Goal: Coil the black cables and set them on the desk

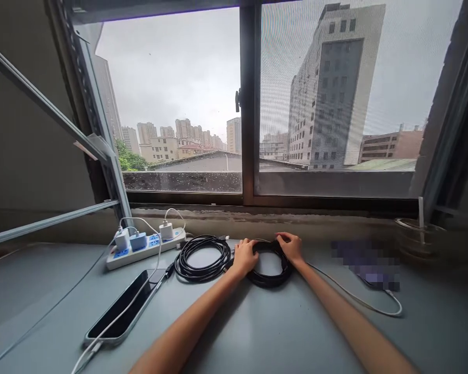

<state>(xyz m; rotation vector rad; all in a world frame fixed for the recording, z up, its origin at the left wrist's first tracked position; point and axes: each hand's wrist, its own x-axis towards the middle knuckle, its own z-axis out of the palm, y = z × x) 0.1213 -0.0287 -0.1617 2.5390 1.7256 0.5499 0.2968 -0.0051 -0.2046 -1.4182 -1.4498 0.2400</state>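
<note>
A coil of black cable (268,281) lies on the grey table, between my hands. At its left side my left hand (245,256) has its fingers closed over the loops. My right hand (291,246) grips the coil's upper right edge, thumb and fingertips pinched near the back of the ring. The fingertips partly cover the loops, so the exact grip is hard to see. Just left of my left hand lies a second black cable coil (201,277), with its connector ends showing at its left side and upper right.
A power strip (146,249) with white chargers stands at the back left. Nearer lies a phone (120,311) with a white cable across it. To the right are a pixelated purple item (368,265), a white cord (359,300) and a glass jar (419,239). Metal shelf bars (50,223) rise at left.
</note>
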